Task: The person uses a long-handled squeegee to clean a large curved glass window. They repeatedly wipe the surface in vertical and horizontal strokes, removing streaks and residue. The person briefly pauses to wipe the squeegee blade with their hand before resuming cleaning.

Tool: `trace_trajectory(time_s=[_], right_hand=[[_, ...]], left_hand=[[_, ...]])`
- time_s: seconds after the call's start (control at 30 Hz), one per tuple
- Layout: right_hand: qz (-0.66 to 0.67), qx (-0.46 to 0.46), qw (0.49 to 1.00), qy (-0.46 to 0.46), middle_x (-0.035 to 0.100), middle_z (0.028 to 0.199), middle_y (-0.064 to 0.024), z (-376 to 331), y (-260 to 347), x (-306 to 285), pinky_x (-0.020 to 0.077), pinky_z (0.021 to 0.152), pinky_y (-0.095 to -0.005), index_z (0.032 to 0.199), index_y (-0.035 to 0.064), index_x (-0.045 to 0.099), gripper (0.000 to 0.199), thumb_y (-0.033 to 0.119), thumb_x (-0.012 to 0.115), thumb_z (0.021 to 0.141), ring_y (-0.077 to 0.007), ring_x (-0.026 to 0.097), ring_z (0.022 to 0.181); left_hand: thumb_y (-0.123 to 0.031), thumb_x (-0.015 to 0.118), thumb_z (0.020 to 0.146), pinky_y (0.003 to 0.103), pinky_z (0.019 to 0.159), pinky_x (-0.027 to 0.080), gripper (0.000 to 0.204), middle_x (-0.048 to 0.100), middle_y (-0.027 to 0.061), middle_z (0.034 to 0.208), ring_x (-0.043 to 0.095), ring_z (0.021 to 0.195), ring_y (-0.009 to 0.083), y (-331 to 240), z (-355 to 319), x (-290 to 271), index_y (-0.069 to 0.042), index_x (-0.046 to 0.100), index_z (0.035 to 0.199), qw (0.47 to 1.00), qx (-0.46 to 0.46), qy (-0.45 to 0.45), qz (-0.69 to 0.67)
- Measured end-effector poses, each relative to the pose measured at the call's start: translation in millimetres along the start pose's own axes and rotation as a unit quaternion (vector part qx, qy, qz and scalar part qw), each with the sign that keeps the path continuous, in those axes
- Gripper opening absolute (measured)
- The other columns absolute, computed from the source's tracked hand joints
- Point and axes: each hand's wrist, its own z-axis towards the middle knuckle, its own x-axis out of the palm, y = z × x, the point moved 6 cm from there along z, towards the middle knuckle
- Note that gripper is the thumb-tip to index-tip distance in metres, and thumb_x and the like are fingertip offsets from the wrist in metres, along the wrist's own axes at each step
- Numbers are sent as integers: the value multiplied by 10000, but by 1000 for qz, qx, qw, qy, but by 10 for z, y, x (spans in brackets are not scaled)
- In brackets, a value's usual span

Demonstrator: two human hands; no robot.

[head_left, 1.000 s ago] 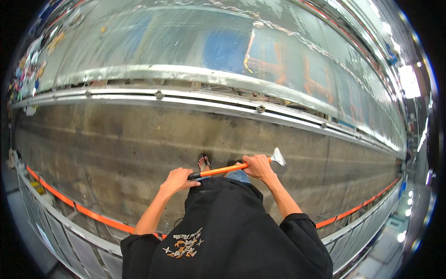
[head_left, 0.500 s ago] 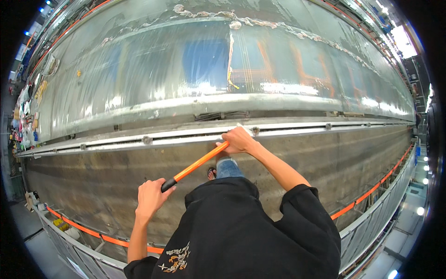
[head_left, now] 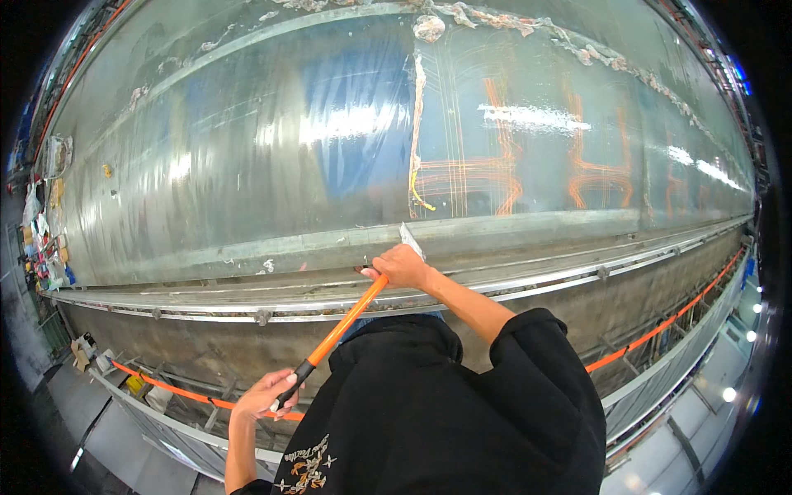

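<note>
A long-handled scraper (head_left: pixel 340 328) with an orange shaft slants across in front of me. My right hand (head_left: pixel 399 267) is closed around its upper end, just below a flat pale blade (head_left: pixel 410 239). The blade lies over the near edge of a large glossy sheet (head_left: pixel 264 148); whether it touches is unclear. At the lower end, my left hand (head_left: pixel 268 394) holds the black grip, its fingers only loosely curled. A ragged, wrinkled strip (head_left: pixel 418 107) runs down the sheet beyond my right hand, ending in a yellow piece.
A metal rail (head_left: pixel 495 286) runs along the sheet's near side. Lumpy pale residue (head_left: pixel 586 54) crosses its far part. Behind me are an orange band (head_left: pixel 194 397) and a grey railing (head_left: pixel 165 429). Assorted items (head_left: pixel 49 247) sit at the far left.
My body has moved forward to the rail. The scraper's blade end has passed from the rail to the sheet's near edge. My left hand has gone lower, its grip looser.
</note>
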Motion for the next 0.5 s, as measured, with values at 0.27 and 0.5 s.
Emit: trace_trajectory(time_s=[0.27, 0.5], right_hand=[[-5, 11, 999, -37, 452, 450, -55, 187, -191, -80, 397, 441, -393, 565, 130, 443, 485, 365, 662, 929, -264, 505, 409], [-32, -25, 993, -107, 435, 457, -41, 1092, -909, -382, 352, 447, -377, 550, 142, 405, 494, 331, 690, 907, -241, 461, 405]], left_hand=[[-453, 479, 1051, 203, 309, 233, 455, 408, -28, 548, 325, 351, 43, -92, 124, -60, -20, 618, 1038, 987, -98, -15, -124], [-466, 472, 1052, 203, 293, 259, 466, 406, -27, 542, 331, 338, 40, -1323, 58, 49, -20, 591, 990, 988, -62, -28, -136]])
